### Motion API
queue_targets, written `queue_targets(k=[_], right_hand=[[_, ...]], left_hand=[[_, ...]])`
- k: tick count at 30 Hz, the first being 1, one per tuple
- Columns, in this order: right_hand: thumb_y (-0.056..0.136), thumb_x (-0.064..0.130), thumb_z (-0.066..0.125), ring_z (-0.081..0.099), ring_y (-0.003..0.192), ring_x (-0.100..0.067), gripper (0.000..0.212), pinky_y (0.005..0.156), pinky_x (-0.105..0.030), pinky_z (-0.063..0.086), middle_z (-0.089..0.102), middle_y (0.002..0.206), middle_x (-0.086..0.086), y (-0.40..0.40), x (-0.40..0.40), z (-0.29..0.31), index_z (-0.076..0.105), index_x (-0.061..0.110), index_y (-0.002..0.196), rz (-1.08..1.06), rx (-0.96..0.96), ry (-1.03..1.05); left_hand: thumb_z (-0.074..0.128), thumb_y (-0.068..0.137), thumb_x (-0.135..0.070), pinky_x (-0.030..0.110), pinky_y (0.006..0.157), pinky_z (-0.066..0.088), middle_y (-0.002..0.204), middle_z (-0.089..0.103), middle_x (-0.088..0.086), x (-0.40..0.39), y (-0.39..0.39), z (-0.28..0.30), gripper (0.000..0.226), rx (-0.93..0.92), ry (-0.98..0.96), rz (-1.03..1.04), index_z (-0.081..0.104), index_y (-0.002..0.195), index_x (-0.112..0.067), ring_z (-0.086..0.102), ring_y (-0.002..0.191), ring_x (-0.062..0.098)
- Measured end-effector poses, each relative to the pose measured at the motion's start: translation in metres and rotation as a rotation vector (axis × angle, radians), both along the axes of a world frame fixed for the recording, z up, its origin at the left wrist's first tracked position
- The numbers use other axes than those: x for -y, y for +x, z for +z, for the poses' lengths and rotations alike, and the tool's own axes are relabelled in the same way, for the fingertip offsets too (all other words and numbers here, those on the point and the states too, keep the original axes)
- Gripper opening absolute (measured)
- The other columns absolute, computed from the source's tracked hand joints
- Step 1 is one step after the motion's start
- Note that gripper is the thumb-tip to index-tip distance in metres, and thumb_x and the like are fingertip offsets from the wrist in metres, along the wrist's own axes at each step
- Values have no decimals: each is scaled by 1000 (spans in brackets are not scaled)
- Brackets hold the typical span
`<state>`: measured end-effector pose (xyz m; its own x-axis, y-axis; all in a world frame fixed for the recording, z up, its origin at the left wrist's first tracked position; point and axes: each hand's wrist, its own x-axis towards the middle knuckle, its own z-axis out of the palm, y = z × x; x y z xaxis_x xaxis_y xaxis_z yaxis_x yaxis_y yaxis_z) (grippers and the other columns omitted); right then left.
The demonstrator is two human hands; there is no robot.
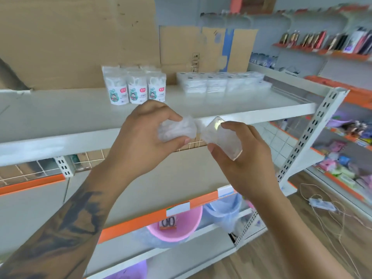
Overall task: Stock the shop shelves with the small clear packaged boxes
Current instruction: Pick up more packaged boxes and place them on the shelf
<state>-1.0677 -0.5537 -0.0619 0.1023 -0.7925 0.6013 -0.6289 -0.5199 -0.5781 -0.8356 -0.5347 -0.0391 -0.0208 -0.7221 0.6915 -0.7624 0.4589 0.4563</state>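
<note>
My left hand (145, 135) grips a crumpled piece of clear plastic wrap (177, 129) in front of the top shelf's edge. Beside it, my right hand (241, 154) holds a small clear packaged box (221, 137), tilted, between thumb and fingers. The wrap stretches between the two hands. On the white top shelf (241, 103), a row of stacked small clear boxes (219, 82) sits at the back right.
White pouches with green labels (134, 87) stand left of the stacked boxes. Cardboard sheets (80, 37) lean behind the shelf. Lower shelves hold pink (177, 224) and blue basins. A power strip with cables (322, 204) lies on the wooden floor.
</note>
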Motion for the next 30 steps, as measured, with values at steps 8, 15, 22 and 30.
queue_targets(k=[8,15,22,30], right_hand=[[86,41,76,55,117,-9,46,93,-27,43,57,122,18,-31,73,9,60,32,128,-42,10,5],[86,37,77,54,113,-6,45,89,-11,37,61,125,10,-73,131,11,61,29,127,11,24,-25],[87,43,76,49,103,2,46,82,-11,39,60,124,12,-144,213,35,58,35,128,132,40,48],[86,49,77,56,112,-9,52,83,-19,36,62,128,9,-200,291,65,54,37,131,315,-150,113]], left_hand=[[87,76,-42,21,89,42,112,56,-12,68,-36,8,41,20,14,5,70,112,-31,55,104,10],[82,78,-49,31,91,47,114,56,-13,109,-72,14,42,83,94,91,68,116,-35,57,108,13],[81,80,-48,32,92,46,113,57,-11,160,-137,25,38,63,178,186,67,114,-38,56,107,12],[85,79,-43,26,88,43,117,61,-6,219,-193,38,36,-23,333,306,68,109,-39,58,108,14]])
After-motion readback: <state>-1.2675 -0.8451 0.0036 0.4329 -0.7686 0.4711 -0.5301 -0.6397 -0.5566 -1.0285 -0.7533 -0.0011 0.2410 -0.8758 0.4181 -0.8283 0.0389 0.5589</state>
